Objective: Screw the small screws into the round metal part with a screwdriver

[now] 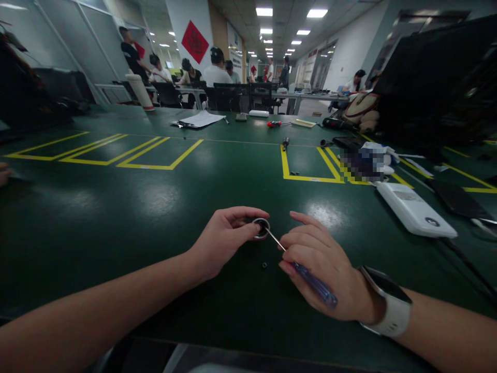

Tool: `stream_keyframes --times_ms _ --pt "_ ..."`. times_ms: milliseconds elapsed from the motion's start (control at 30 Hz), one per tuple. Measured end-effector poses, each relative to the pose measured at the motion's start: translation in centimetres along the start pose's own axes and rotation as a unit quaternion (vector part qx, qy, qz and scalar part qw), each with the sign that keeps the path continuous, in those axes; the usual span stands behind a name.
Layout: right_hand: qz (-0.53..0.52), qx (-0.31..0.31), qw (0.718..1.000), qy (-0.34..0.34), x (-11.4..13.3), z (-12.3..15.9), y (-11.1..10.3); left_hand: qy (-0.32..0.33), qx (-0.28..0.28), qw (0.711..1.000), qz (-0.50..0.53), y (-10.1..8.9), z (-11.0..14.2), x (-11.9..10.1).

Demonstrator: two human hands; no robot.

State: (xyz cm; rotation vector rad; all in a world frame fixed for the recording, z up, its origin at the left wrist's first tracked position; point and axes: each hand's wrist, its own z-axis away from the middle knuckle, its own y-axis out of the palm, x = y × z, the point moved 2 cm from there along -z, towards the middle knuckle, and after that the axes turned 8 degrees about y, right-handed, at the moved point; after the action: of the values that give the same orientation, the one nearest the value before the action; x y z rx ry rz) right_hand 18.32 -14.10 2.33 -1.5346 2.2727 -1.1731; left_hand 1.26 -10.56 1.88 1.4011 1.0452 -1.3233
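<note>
Between its thumb and fingers, my left hand [227,238] grips a small round metal ring-shaped part [261,228] with a dark inside. My right hand [320,264] is closed around a screwdriver [315,284] with a clear purple handle. Its thin shaft points up and left, and the tip reaches into the opening of the round part; whether it touches anything inside is hidden. On the table just below the part lies a tiny dark nut-like piece [264,265]. A watch with a pale strap [392,316] is on my right wrist.
Yellow tape rectangles [285,163] mark the green table [116,217]. Farther back are a red-and-black screwdriver [274,124], papers [204,119] and a dark metal fitting [286,142]. A white power bank [415,207] with a cable sits at right. Another person's hand [3,174] shows at far left.
</note>
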Motion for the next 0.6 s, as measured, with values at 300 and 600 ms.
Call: stream_keyframes --times_ms 300,600 --pt "0.005 0.01 1.0 -0.012 0.44 0.17 -0.01 0.007 -0.011 1.0 -0.02 0.07 0.07 -0.32" --pt "0.02 -0.007 1.0 -0.014 0.7 -0.04 -0.08 0.0 -0.025 0.999 -0.036 0.11 -0.19 -0.34"
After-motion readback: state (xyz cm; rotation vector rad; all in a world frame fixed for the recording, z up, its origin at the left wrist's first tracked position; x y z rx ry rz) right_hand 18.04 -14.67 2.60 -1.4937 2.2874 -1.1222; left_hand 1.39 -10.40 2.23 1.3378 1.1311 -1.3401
